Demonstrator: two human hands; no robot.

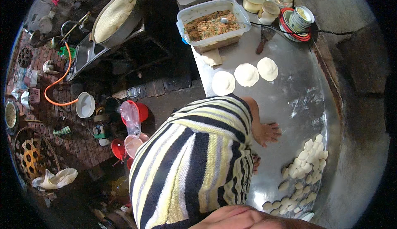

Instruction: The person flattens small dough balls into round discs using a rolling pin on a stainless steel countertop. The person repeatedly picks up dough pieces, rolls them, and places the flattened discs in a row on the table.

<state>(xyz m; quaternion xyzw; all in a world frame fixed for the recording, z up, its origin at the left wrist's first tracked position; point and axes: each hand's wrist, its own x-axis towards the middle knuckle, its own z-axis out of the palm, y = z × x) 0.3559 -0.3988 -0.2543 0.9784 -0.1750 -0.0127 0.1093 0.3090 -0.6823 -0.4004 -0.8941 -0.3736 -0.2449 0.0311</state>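
My left hand [267, 133] is palm down over the steel tabletop [288, 105], fingers spread, with no object visible in it. Just below it in the picture, only part of my right hand [256, 164] shows past the striped sleeve; its grip is hidden. Three flat rounds of dough, the nearest one [223, 83] among them, lie in a slanting row beyond my left forearm. Many small dough pieces [305, 164] are clustered on the steel to the right of both hands. Some are heaped together and others lie singly.
A plastic tub [214, 40] of minced filling holds a spoon [225, 20]. Near it are a dark-handled tool [261, 46], lidded jars [252, 1] and stacked bowls [299, 19]. A black cable [335, 33] crosses there. A large basin [124, 38] of dough and a red bucket [142, 111] stand left.
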